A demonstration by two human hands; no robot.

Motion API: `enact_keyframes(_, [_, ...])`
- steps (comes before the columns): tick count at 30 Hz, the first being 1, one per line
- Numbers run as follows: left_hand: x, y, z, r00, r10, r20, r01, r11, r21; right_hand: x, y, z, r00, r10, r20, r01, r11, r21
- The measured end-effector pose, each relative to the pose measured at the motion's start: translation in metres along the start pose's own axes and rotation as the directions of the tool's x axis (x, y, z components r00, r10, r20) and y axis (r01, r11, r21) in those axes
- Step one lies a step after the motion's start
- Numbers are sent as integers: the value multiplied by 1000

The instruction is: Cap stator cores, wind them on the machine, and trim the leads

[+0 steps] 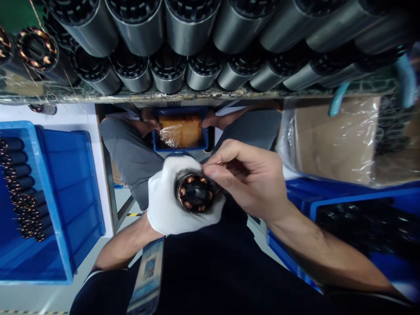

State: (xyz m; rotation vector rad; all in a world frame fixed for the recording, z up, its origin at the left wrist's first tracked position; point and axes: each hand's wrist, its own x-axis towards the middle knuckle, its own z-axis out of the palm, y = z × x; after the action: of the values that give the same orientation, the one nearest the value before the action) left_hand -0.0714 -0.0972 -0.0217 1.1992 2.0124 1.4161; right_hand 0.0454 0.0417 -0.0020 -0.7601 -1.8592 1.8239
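Observation:
My left hand (173, 205), in a white glove, is wrapped round a motor stator (196, 193) with copper windings showing in a ring at its open end. That end faces up towards me. At its upper right edge my bare right hand (246, 179) pinches a thin copper wire (219, 162) between thumb and forefinger. The other fingers of that hand are curled, and part of the stator's rim is hidden behind them.
Rows of metal stators (192, 30) stand on the bench ahead. At left, a blue crate (70, 192) holds several wound stators (26, 197). A cardboard box in plastic (334, 135) and another blue crate (295, 192) with dark parts are at right. A blue bin (181, 147) lies between my legs.

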Motion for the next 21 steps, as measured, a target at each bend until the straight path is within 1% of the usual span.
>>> enact_keyframes(2, [-2, -5, 4, 992, 109, -62, -111, 993, -44, 2, 2, -5, 997, 75, 4, -75, 995, 58])
enact_keyframes(3, [-1, -7, 3, 988, 136, -77, -141, 987, -75, 3, 3, -9, 993, 114, 7, -114, 990, 80])
enact_keyframes(4, [1, -8, 2, 987, 137, -84, -146, 983, -110, 4, 4, -13, 990, 143, 0, -142, 984, 104])
enact_keyframes(5, [3, -8, -2, 989, 123, -78, -133, 981, -143, 5, 5, -18, 988, 148, -38, -142, 982, 126])
enact_keyframes(6, [6, -7, -6, 992, 105, -65, -114, 980, -165, 4, 4, -23, 986, 133, -98, -121, 985, 121])
enact_keyframes(7, [9, -6, -11, 996, 83, -42, -89, 980, -176, 3, 3, -28, 983, 79, -164, -68, 995, 71])
enact_keyframes(8, [12, -4, -15, 998, 59, -11, -60, 982, -177, 0, 2, -32, 979, -20, -201, 13, 999, -33])
enact_keyframes(9, [16, -2, -20, 999, 36, 24, -31, 985, -171, -3, 0, -35, 974, -136, -182, 103, 978, -180])
enact_keyframes(10, [19, 0, -23, 998, 14, 61, -4, 987, -162, -6, -1, -37, 965, -242, -102, 195, 922, -335])
enact_keyframes(11, [21, 1, -26, 995, -2, 97, 17, 988, -152, -8, -1, -39, 949, -316, 25, 292, 842, -454])
enact_keyframes(12, [22, 2, -28, 992, -14, 128, 32, 990, -141, -9, 0, -40, 922, -352, 159, 381, 766, -517])
enact_keyframes(13, [22, 2, -29, 988, -16, 151, 35, 992, -123, -8, 3, -42, 888, -371, 271, 459, 706, -539])
enact_keyframes(15, [20, -1, -32, 984, -5, 181, 10, 1000, -27, -2, 9, -48, 828, -374, 417, 557, 624, -548])
enact_keyframes(16, [18, -4, -34, 982, 6, 186, -17, 998, 57, 1, 12, -51, 806, -361, 468, 587, 587, -558])
enact_keyframes(17, [15, -7, -35, 982, 23, 189, -53, 986, 157, 4, 15, -54, 798, -337, 500, 597, 557, -577])
enact_keyframes(18, [13, -10, -36, 979, 40, 198, -93, 960, 265, 6, 16, -54, 808, -299, 508, 582, 545, -604])
enact_keyframes(19, [11, -13, -37, 976, 58, 212, -134, 920, 368, 6, 16, -52, 830, -258, 494, 546, 555, -628])
enact_keyframes(20, [10, -15, -37, 971, 73, 229, -173, 874, 455, 4, 16, -48, 857, -209, 471, 495, 584, -643])
enact_keyframes(21, [9, -15, -37, 965, 87, 249, -208, 829, 519, 1, 16, -42, 875, -164, 456, 452, 618, -643])
